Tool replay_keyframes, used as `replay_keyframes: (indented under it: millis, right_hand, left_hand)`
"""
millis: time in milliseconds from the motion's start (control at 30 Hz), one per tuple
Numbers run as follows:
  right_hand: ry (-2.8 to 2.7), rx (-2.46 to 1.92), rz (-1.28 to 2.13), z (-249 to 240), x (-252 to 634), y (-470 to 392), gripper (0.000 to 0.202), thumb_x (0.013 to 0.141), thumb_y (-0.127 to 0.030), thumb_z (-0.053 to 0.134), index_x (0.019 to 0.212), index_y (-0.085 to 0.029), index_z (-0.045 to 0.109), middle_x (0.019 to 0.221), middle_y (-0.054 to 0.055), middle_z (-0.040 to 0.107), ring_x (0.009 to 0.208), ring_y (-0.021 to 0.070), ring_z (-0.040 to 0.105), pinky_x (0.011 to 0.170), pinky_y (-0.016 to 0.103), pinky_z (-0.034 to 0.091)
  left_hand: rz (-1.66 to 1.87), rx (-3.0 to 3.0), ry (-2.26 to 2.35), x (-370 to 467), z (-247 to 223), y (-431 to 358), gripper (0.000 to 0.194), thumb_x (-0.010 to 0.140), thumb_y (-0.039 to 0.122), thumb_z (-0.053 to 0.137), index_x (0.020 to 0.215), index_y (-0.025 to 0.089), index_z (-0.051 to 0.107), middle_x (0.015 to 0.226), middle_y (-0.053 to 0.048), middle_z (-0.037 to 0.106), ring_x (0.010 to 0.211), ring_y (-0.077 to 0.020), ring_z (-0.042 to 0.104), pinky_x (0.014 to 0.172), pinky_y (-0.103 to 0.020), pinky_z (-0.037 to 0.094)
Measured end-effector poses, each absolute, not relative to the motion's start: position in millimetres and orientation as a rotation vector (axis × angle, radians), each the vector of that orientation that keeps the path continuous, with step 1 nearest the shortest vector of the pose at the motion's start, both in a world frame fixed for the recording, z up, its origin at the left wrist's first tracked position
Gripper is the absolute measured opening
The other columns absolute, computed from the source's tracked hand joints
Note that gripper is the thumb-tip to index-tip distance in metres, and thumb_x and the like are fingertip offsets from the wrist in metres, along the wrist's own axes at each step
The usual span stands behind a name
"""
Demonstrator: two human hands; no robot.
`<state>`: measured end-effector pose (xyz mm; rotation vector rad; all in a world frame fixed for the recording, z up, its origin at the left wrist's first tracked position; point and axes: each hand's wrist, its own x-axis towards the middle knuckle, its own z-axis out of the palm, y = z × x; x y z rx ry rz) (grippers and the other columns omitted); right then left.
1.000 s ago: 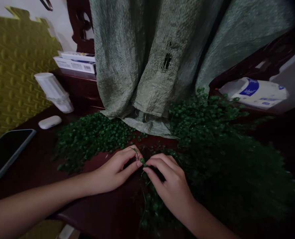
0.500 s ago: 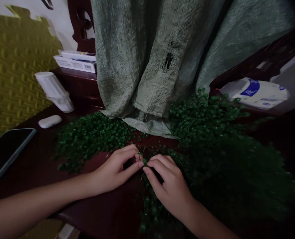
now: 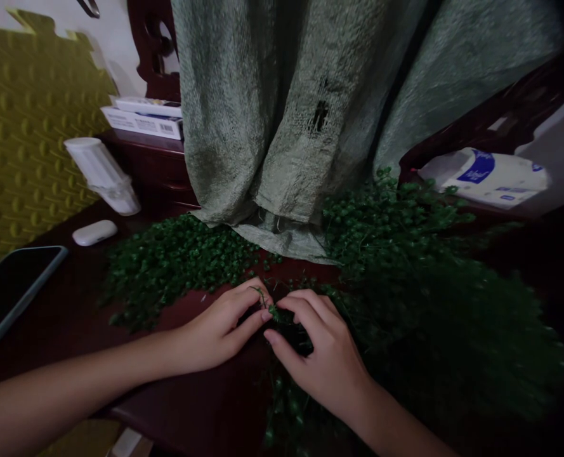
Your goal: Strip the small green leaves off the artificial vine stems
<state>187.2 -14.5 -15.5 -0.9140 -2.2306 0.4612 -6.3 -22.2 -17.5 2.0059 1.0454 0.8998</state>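
Between thumb and fingers my left hand (image 3: 231, 320) pinches a thin green plant sprig (image 3: 273, 311). Close beside it, my right hand (image 3: 322, 339) has its thumb and index finger apart, with the fingertips near the sprig's leafy end. To the left lies a heap of small green plucked tips (image 3: 177, 257) on the dark red table (image 3: 200, 393). A larger, bushier pile of leafy green stems (image 3: 434, 298) spreads on the right, partly lost in shadow, and runs under my right forearm.
A grey-green woven sack (image 3: 286, 158) hangs behind the piles. At left are a phone (image 3: 15, 292), a white earbud case (image 3: 94, 233), a white ribbed container (image 3: 103, 174) and flat boxes (image 3: 143, 120). A tissue pack (image 3: 491, 178) lies at right.
My right thumb and index finger have parted, letting go of the sprig's end. My left hand keeps its pinch and has hardly moved.
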Motion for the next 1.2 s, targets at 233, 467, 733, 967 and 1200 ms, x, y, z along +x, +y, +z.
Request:
replay_keyframes:
  millis: [233,467,733,967,1200]
  right_hand:
    - [-2.279,-0.807,0.341,-16.2,187.1,-10.7,0.013,0.091,-0.01,0.052,0.093,-0.019,0.061,0.089,0.004,0.065,0.08,0.0175,0.057,0.077,0.034,0.043]
    - [-2.311,-0.815,0.403,-13.9,186.3,-11.9,0.019,0.087,-0.007,0.047,0.084,-0.018,0.061,0.082,0.004,0.062,0.075,0.0171,0.053,0.073,0.033,0.04]
    - [-2.377,-0.813,0.564,-14.0,187.9,-12.1,0.016,0.078,-0.007,0.047,0.077,-0.019,0.056,0.073,-0.001,0.054,0.072,0.0149,0.049,0.07,0.029,0.035]
    - [-2.437,-0.785,0.652,-9.6,189.3,-9.7,0.013,0.073,-0.007,0.045,0.069,-0.019,0.048,0.069,-0.003,0.046,0.068,0.0128,0.045,0.069,0.028,0.032]
    - [-2.223,-0.677,0.995,-8.5,194.7,-3.4,0.026,0.083,-0.005,0.037,0.065,-0.019,0.05,0.068,-0.002,0.052,0.066,0.0115,0.051,0.068,0.026,0.038]
  left_hand:
    - [0.86,2.027,1.025,-6.2,-17.3,-23.0,0.012,0.096,0.017,0.042,0.092,0.016,0.053,0.092,-0.006,0.054,0.086,-0.0166,0.053,0.079,-0.03,0.046]
    - [0.788,2.053,0.969,-4.6,-15.8,-24.8,0.014,0.097,0.017,0.039,0.093,0.015,0.052,0.091,-0.006,0.052,0.084,-0.0169,0.051,0.077,-0.03,0.046]
    - [0.682,2.098,0.907,-2.8,-10.4,-27.9,0.015,0.096,0.016,0.038,0.088,0.016,0.05,0.088,-0.006,0.051,0.081,-0.0171,0.049,0.076,-0.03,0.045]
    - [0.679,2.112,0.879,-0.3,-13.9,-31.6,0.013,0.095,0.014,0.039,0.086,0.017,0.048,0.086,-0.005,0.05,0.079,-0.017,0.049,0.074,-0.029,0.045]
    - [0.764,2.101,0.869,-7.8,-10.5,-20.7,0.014,0.096,0.016,0.04,0.09,0.016,0.053,0.091,-0.007,0.053,0.085,-0.0166,0.052,0.078,-0.028,0.045]
